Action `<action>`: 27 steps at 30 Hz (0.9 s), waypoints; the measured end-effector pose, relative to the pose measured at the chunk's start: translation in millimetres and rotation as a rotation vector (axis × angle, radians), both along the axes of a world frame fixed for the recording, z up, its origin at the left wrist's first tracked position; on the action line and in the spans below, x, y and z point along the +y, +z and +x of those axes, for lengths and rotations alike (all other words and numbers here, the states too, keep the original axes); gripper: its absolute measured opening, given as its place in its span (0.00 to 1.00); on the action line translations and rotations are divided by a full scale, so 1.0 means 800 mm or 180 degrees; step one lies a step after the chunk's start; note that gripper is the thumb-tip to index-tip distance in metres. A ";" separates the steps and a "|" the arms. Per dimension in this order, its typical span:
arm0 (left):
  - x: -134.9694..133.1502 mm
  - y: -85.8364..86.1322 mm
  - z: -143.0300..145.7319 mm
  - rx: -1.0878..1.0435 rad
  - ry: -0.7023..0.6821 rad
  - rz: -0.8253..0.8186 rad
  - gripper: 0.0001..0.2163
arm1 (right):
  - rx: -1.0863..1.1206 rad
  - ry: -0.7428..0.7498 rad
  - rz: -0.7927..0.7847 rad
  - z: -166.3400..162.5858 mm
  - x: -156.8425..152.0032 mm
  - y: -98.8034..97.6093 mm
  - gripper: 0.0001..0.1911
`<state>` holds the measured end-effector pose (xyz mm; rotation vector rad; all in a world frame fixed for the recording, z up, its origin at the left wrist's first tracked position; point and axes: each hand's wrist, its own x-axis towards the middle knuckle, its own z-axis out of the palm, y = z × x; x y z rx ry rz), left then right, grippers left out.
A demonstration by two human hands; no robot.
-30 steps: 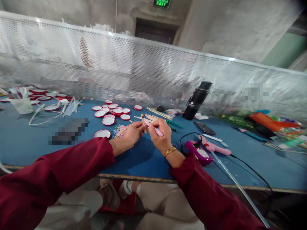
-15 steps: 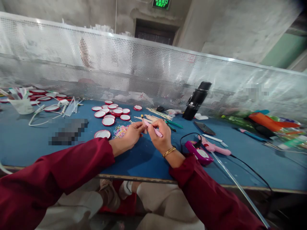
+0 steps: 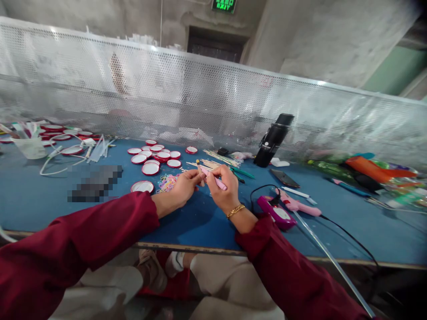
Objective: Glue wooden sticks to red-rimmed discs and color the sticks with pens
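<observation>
Both hands meet over the blue table (image 3: 50,195) near its middle. My right hand (image 3: 224,189) is closed around a thin pink stick (image 3: 216,181) that points up and left. My left hand (image 3: 184,185) pinches a small wooden stick (image 3: 199,170) with a dark tip, close against the pink stick's end. A gold bracelet (image 3: 235,211) sits on my right wrist. Just beyond the hands lie a pile of wooden sticks (image 3: 213,161) and a heap of small coloured rubber bands (image 3: 167,182).
Several red-rimmed round lids (image 3: 151,168) lie behind my left hand. A pink glue gun (image 3: 295,204) with a black cable and a magenta stand (image 3: 276,212) sit to the right, near a phone (image 3: 284,177) and a black bottle (image 3: 274,138). A perforated metal screen (image 3: 200,98) backs the table.
</observation>
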<state>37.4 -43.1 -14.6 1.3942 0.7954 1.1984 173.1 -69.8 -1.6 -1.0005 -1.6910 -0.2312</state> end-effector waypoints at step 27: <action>0.004 -0.005 0.001 0.0004 -0.0023 0.0032 0.15 | -0.0133 -0.0023 -0.0013 -0.001 0.001 0.000 0.08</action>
